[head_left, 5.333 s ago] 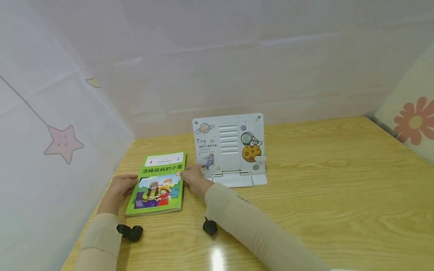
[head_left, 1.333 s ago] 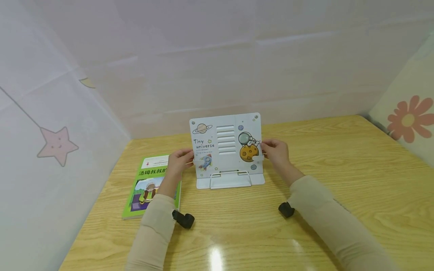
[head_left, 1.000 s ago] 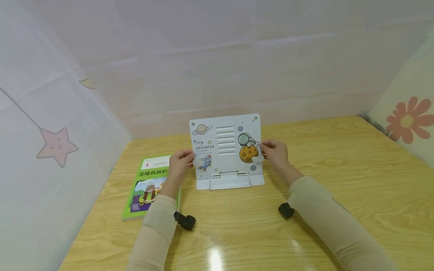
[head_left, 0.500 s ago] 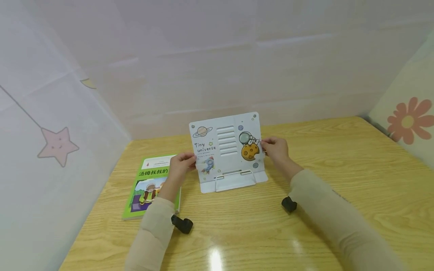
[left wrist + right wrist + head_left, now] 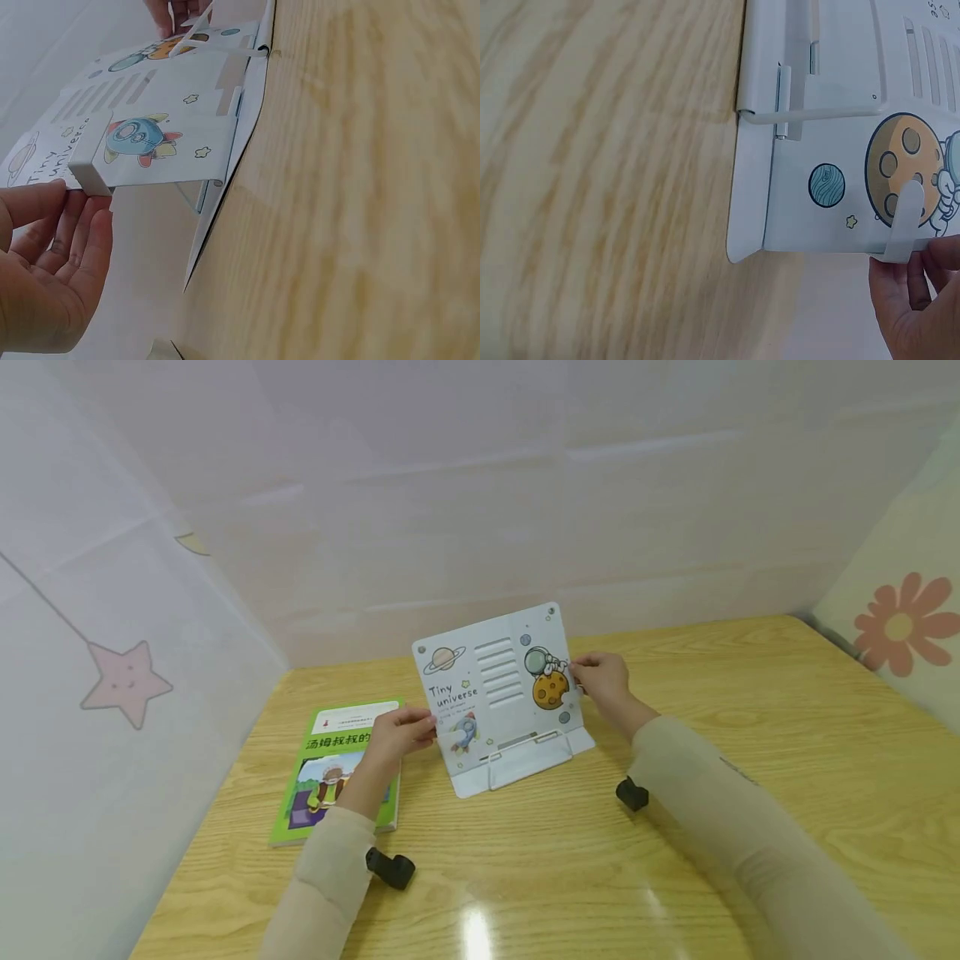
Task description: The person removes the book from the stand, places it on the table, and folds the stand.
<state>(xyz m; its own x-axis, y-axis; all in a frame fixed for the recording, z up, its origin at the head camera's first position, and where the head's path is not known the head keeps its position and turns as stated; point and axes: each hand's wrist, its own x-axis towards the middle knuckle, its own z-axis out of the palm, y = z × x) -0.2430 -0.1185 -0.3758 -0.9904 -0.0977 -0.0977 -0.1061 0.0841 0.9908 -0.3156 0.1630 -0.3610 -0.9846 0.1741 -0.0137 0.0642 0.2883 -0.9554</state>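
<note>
A white book stand (image 5: pixel 502 693) printed with planets, a rocket and an astronaut stands on the wooden table, its back panel upright and turned at an angle. The left hand (image 5: pixel 399 733) pinches its left edge; in the left wrist view the thumb and fingers of that hand (image 5: pixel 52 262) meet the edge by a white clip (image 5: pixel 91 154). At the opposite edge, the right hand (image 5: pixel 604 681) pinches the panel beside the astronaut picture, close to another clip (image 5: pixel 906 221). A wire bar (image 5: pixel 529 760) lies across the stand's lower ledge.
A green-covered book (image 5: pixel 322 785) lies flat on the table (image 5: pixel 712 760), left of the stand and partly behind the left forearm. A pale cloth wall (image 5: pixel 465 510) rises at the back. Black wrist cameras (image 5: pixel 392 868) sit at both cuffs.
Both hands went from the green book's sides to the stand's edges. The stand has since been turned, its left end nearer the front and its right end farther back.
</note>
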